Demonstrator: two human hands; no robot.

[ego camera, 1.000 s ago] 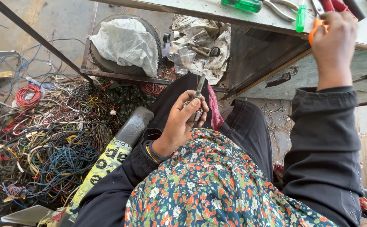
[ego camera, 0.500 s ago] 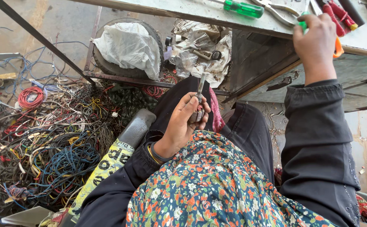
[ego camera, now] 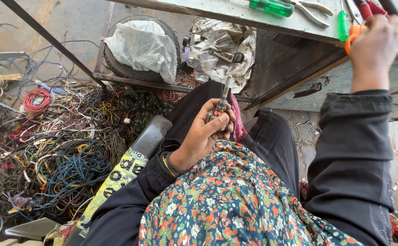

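My left hand rests over my lap and grips a short piece of cable that stands upright, its grey sheath stripped so coloured wires show. My right hand reaches up to the edge of the grey workbench and closes on an orange-handled tool; most of that tool is hidden by my fingers. Beside it on the bench lie a slim green screwdriver, a larger green-handled screwdriver, metal pliers and red-handled tools.
A big tangle of multicoloured wires covers the floor to my left, with a red coil. A white bag on a round dark object, crumpled plastic with metal parts and a steel frame bar lie under the bench.
My right hand slid left along the bench edge, then back right, still closed on the orange-handled tool. My left hand shifted slightly with the cable.
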